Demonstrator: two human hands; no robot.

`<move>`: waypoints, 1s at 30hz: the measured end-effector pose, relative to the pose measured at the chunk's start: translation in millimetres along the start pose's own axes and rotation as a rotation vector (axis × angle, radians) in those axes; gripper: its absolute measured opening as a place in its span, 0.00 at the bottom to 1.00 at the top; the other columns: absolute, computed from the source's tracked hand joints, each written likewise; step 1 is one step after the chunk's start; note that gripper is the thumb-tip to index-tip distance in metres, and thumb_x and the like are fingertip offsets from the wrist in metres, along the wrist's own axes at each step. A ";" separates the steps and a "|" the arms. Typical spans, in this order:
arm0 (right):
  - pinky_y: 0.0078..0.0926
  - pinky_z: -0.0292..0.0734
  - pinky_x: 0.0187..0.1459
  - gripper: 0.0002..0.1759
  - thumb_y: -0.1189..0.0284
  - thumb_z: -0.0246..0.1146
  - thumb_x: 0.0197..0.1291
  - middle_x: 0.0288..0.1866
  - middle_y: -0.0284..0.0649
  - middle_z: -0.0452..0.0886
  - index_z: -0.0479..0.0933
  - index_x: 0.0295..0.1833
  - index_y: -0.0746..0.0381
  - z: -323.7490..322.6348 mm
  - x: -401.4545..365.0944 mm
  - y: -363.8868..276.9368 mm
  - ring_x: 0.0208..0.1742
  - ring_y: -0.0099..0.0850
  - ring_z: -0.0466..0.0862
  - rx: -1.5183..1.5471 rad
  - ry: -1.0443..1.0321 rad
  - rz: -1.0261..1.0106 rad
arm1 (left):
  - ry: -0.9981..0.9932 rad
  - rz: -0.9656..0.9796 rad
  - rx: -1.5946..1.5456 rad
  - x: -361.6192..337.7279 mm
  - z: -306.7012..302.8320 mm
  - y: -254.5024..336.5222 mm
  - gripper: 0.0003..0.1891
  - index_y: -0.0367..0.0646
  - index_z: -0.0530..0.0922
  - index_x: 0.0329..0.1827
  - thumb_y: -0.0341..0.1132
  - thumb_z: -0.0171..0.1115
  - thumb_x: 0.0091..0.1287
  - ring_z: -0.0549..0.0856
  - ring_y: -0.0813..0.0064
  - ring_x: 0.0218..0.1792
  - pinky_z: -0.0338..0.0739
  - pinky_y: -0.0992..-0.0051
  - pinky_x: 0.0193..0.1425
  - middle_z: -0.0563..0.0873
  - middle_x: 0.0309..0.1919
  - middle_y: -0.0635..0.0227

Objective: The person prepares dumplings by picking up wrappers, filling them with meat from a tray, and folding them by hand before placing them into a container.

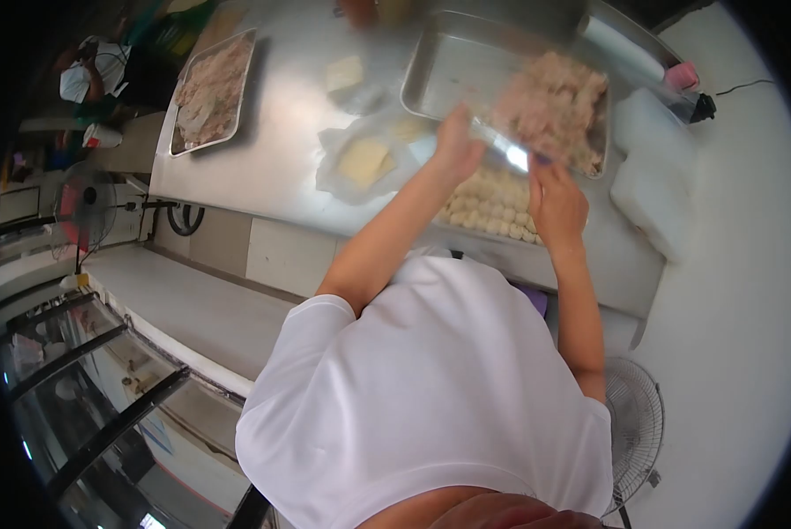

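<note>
Over the near edge of a large metal tray point(455, 55), my right hand point(557, 201) grips a flat shiny metal tool point(506, 150), perhaps a spatula or scraper, blurred by motion and glare. A bit of dark blue or purple shows by its fingers. My left hand point(460, 145) is closed near the tool's left end; whatever its fingers hold is hidden. Pale minced filling point(554, 101) heaps up in the tray's right half. Below my hands lie rows of small pale dumplings point(492, 204). Left of my left hand, yellowish square wrappers point(365, 162) sit on crumpled plastic.
The steel table point(281, 167) also carries another tray of filling point(212, 93) and a second wrapper stack point(344, 73). A white roll point(623, 50) and bulky white bags point(655, 167) border the right side. Fans point(635, 432) stand right and left. Another person point(96, 70) is at far left.
</note>
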State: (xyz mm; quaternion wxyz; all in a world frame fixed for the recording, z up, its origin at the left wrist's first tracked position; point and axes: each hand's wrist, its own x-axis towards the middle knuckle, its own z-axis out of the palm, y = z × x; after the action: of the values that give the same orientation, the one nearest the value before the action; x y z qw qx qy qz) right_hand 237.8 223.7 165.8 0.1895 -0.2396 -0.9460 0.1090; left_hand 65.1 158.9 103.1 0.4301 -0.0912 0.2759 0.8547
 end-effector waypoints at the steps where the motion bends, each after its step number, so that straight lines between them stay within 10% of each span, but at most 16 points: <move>1: 0.31 0.75 0.33 0.12 0.71 0.63 0.61 0.33 0.36 0.79 0.84 0.50 0.52 -0.9 -1.1 -2.4 0.31 0.37 0.80 -0.049 -0.009 0.010 | -0.036 -0.007 -0.006 0.1 -4.4 0.2 0.21 0.35 0.66 0.64 0.41 0.39 0.77 0.76 0.59 0.61 0.68 0.57 0.69 0.75 0.59 0.56; 5: 0.27 0.73 0.32 0.12 0.73 0.64 0.61 0.32 0.35 0.79 0.84 0.50 0.55 -3.6 0.1 21.0 0.29 0.32 0.79 0.280 0.056 0.024 | -0.473 -0.081 -0.045 -25.1 -4.9 25.9 0.28 0.35 0.62 0.69 0.41 0.55 0.70 0.73 0.60 0.64 0.62 0.59 0.73 0.72 0.65 0.57; 8: 0.22 0.71 0.32 0.14 0.76 0.65 0.60 0.32 0.36 0.79 0.84 0.51 0.59 -13.0 -2.6 23.7 0.28 0.27 0.76 0.580 0.119 -0.020 | -0.662 0.467 0.981 -14.7 -27.7 42.7 0.43 0.38 0.66 0.68 0.33 0.78 0.46 0.73 0.66 0.65 0.60 0.66 0.73 0.78 0.60 0.59; 18: 0.22 0.71 0.32 0.15 0.79 0.67 0.57 0.33 0.37 0.80 0.84 0.51 0.59 -4.2 -10.2 -1.4 0.28 0.27 0.76 0.515 -0.003 0.000 | -0.820 0.632 1.516 -21.0 -8.1 75.2 0.16 0.40 0.80 0.40 0.31 0.75 0.50 0.85 0.66 0.37 0.78 0.70 0.45 0.86 0.32 0.63; 25: 0.26 0.73 0.36 0.13 0.76 0.68 0.57 0.33 0.39 0.79 0.84 0.49 0.60 -40.0 -7.6 2.9 0.31 0.31 0.78 0.206 -0.050 -0.112 | -0.766 0.767 1.683 -34.5 -28.5 64.0 0.14 0.37 0.76 0.44 0.33 0.69 0.59 0.81 0.51 0.40 0.76 0.66 0.47 0.83 0.40 0.52; 27: 0.25 0.73 0.36 0.13 0.76 0.67 0.57 0.33 0.39 0.78 0.83 0.49 0.62 -63.3 -8.5 4.4 0.31 0.30 0.77 0.261 -0.029 -0.067 | -0.686 0.551 1.811 -39.8 -31.4 75.4 0.11 0.37 0.77 0.46 0.33 0.63 0.65 0.81 0.55 0.49 0.75 0.66 0.53 0.82 0.49 0.52; 29: 0.24 0.72 0.36 0.13 0.76 0.67 0.58 0.32 0.39 0.77 0.83 0.50 0.63 -75.3 -15.1 11.0 0.31 0.29 0.76 0.317 -0.014 -0.014 | -0.561 -0.096 1.039 -40.5 -37.1 83.2 0.09 0.41 0.77 0.49 0.36 0.58 0.71 0.79 0.61 0.57 0.74 0.62 0.58 0.80 0.56 0.56; 30: 0.22 0.71 0.35 0.13 0.76 0.66 0.58 0.32 0.39 0.76 0.82 0.50 0.64 -78.7 -18.5 16.0 0.30 0.27 0.75 0.335 -0.020 0.056 | -0.554 -0.094 1.043 -42.0 -37.7 80.7 0.09 0.41 0.77 0.49 0.36 0.58 0.71 0.79 0.61 0.57 0.74 0.62 0.58 0.80 0.56 0.56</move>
State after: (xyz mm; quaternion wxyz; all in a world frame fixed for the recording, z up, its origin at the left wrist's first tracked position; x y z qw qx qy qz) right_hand 291.8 237.4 226.6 0.2142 -0.2297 -0.9094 0.2728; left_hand 24.5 70.8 120.1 0.5115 0.3468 0.5326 0.5783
